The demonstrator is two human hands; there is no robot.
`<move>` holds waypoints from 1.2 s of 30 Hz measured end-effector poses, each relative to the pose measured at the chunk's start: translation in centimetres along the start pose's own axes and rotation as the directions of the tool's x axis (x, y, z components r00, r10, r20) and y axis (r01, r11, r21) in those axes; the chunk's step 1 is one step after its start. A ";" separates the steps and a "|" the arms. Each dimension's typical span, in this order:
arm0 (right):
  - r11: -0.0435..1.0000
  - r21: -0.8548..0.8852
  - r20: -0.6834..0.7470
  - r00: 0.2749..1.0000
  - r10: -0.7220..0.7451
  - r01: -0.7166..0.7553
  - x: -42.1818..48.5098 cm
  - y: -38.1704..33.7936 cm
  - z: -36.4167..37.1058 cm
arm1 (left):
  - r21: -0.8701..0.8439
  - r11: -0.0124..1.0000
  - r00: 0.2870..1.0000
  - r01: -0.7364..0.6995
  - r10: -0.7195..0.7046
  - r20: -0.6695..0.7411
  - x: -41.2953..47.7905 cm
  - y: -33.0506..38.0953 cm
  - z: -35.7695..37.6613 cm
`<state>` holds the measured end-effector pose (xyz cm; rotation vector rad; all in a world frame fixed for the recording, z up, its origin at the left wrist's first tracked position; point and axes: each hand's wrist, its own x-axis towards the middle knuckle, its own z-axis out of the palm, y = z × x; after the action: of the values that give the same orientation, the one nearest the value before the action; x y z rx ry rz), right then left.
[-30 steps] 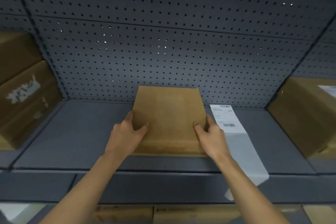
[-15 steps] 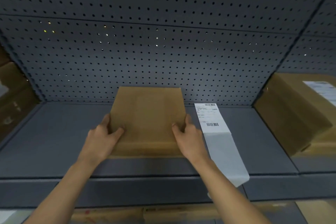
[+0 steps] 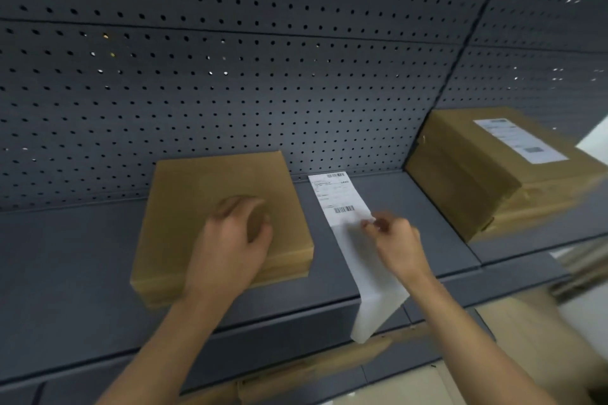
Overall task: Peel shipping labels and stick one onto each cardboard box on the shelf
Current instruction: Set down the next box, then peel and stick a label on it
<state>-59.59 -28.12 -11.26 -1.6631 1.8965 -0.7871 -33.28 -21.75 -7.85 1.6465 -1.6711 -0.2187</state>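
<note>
A flat brown cardboard box (image 3: 197,187) with a bare top lies on the grey shelf (image 3: 72,256). My left hand (image 3: 235,240) hovers over or rests on its top with fingers loosely curled, blurred. To the box's right a white label strip (image 3: 342,197) with barcodes lies on the shelf, its blank tail hanging over the front edge. My right hand (image 3: 394,240) pinches the strip at the printed label's near right corner. A second cardboard box (image 3: 460,174) at the right carries a white label (image 3: 519,141).
A grey pegboard (image 3: 230,76) backs the shelf. More cardboard (image 3: 329,368) shows on the level below, and blurred items sit at the far right edge. Bare shelf surface lies left of the flat box.
Both hands let go of the flat box's sides. The left hand moved onto its top, the right hand went to the label strip. The view swung right.
</note>
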 end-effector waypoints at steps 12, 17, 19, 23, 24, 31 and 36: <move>0.987 -0.140 0.092 0.994 -0.064 0.077 3.9 6.1 -0.3 | 0.041 0.988 0.984 -0.152 0.147 0.101 -1.2 7.7 8.7; 0.975 -0.180 0.125 0.986 -0.109 0.131 5.5 7.1 0.7 | 0.038 0.994 0.988 -0.100 0.094 0.120 -1.7 9.5 12.0; 0.980 -0.157 0.138 0.986 -0.098 0.120 5.8 7.2 0.7 | 0.013 0.999 0.993 -0.048 0.046 0.110 -2.0 9.3 13.0; 0.976 0.213 0.175 0.981 -0.087 0.048 5.4 7.3 -0.5 | -0.093 0.991 0.995 0.096 -0.093 0.038 -2.0 9.0 14.2; 0.945 0.327 0.183 0.978 -0.096 0.032 5.2 7.2 -1.1 | -0.134 0.979 0.989 0.151 -0.150 0.014 -1.9 9.1 14.2; 0.729 0.680 0.275 0.948 -0.161 -0.074 2.5 6.6 -6.1 | -0.491 0.736 0.878 0.467 -0.451 0.159 -0.3 10.3 14.2; 0.719 0.690 0.306 0.933 -0.188 -0.082 2.1 7.0 -7.1 | -0.645 0.659 0.908 0.388 -0.391 0.147 0.2 11.1 14.4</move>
<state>-69.70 -28.82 -11.12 -1.2553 1.0850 -0.9850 -50.76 -25.75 -10.99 1.3980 -1.0075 -0.9199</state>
